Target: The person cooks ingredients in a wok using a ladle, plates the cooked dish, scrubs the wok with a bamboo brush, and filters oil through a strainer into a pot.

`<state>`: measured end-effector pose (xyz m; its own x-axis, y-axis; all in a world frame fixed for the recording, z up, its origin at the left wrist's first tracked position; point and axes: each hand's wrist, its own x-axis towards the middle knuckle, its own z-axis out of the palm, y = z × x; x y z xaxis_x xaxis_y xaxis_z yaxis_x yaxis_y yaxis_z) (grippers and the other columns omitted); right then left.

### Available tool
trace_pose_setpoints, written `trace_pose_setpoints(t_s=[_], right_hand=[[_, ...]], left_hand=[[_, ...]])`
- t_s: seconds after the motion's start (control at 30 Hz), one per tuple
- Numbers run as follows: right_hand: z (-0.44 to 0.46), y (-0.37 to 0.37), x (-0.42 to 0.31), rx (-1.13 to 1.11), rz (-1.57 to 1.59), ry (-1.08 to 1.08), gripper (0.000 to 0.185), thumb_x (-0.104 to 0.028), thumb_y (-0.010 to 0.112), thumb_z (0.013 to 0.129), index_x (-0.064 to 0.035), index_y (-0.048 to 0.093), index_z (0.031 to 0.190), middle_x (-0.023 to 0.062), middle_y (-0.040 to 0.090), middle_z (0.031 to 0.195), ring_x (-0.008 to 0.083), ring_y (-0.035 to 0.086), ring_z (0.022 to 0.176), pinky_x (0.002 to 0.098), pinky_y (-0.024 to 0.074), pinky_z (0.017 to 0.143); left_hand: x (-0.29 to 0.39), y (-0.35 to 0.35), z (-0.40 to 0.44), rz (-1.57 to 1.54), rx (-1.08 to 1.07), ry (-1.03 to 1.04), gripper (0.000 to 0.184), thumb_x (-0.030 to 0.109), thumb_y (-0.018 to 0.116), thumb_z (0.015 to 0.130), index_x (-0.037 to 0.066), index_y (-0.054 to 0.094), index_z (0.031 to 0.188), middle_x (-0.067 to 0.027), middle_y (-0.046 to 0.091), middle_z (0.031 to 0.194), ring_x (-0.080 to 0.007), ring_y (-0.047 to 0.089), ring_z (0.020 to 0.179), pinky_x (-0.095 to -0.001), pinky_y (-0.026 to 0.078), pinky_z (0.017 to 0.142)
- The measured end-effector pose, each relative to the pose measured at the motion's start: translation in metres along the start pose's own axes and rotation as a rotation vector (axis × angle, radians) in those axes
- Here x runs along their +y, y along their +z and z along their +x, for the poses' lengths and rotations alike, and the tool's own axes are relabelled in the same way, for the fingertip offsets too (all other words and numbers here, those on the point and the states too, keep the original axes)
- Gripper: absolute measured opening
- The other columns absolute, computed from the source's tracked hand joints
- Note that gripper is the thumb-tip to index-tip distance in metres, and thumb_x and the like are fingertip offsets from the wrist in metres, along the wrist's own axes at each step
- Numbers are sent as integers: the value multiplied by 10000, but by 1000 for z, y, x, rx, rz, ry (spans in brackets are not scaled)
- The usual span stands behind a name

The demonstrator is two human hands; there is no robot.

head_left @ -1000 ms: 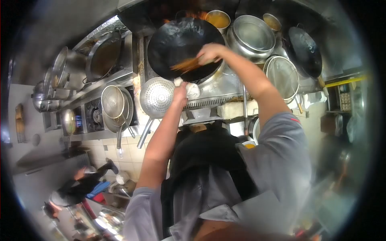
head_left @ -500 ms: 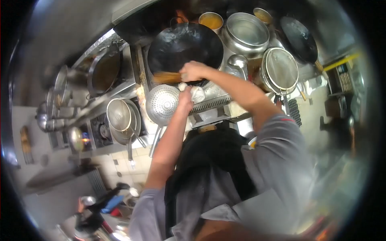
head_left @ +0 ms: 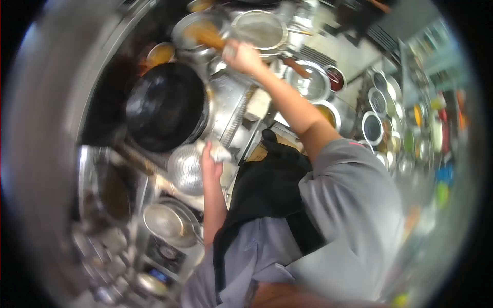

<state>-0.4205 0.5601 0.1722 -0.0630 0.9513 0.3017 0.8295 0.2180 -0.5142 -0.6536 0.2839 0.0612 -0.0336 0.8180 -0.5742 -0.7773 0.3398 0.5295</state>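
Watching a flat grey steel stovetop (head_left: pixel 224 98) remotely, I see the right hand (head_left: pixel 242 55) clamped on a tan bristle brush (head_left: pixel 206 34), the left hand (head_left: pixel 209 167) at bunched white cloth (head_left: pixel 222 152), grip unclear.

pale floor (head_left: pixel 335 47) I see right of the right-hand grip (head_left: pixel 240 55), a grey surface (head_left: pixel 54 113) far left of it, wall or hood I can't tell remotely, blurred shelving (head_left: pixel 448 64) far to its right
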Motion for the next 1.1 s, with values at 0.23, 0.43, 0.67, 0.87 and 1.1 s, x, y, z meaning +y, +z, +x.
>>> trace_pose_setpoints(t_s=[0.23, 0.43, 0.67, 0.87, 1.1], right_hand=[[-158, 58, 75, -478, -28, 215, 450, -386, 658, 818, -178, 620, 1215, 151, 701, 1002, 332, 688, 915, 467, 551, 779], [-172, 89, 96, -457, -92, 258, 334, -268, 543, 866, -109, 649, 1139, 149, 641, 1158, 344, 626, 1055, 454, 531, 849], [-268, 17, 91, -261, 248, 144, 300, -262, 624, 811, -90, 656, 1055, 177, 670, 883, 372, 660, 855, 471, 525, 752], [-427, -30, 192, -560, 538, -42, 308, -342, 661, 842, -53, 707, 938, 191, 691, 931, 359, 653, 865, 465, 503, 779], [-623, -174, 252, -740, 814, 431, 365, -374, 633, 934, -71, 685, 1130, 63, 690, 865, 177, 642, 753, 341, 515, 646]], left_hand=[[-34, -17, -28, 248, -228, -285, 263, 220, 547, 962, -2, 568, 1102, -144, 654, 973, -277, 649, 878, -416, 531, 799], [-55, 29, -35, 459, -285, -280, 291, 238, 559, 954, -8, 565, 1112, -152, 647, 999, -275, 631, 896, -425, 520, 814], [-72, 90, -28, 430, -345, -209, 299, 274, 582, 917, 7, 582, 1052, -106, 638, 917, -213, 608, 829, -353, 493, 753], [-99, 148, 2, 420, -521, -84, 373, 296, 492, 915, -28, 575, 1082, -127, 624, 977, -243, 585, 857, -360, 472, 765], [-98, 190, 91, 363, -508, -211, 507, 381, 493, 885, -49, 560, 1146, -170, 617, 1053, -309, 592, 963, -436, 480, 821]])
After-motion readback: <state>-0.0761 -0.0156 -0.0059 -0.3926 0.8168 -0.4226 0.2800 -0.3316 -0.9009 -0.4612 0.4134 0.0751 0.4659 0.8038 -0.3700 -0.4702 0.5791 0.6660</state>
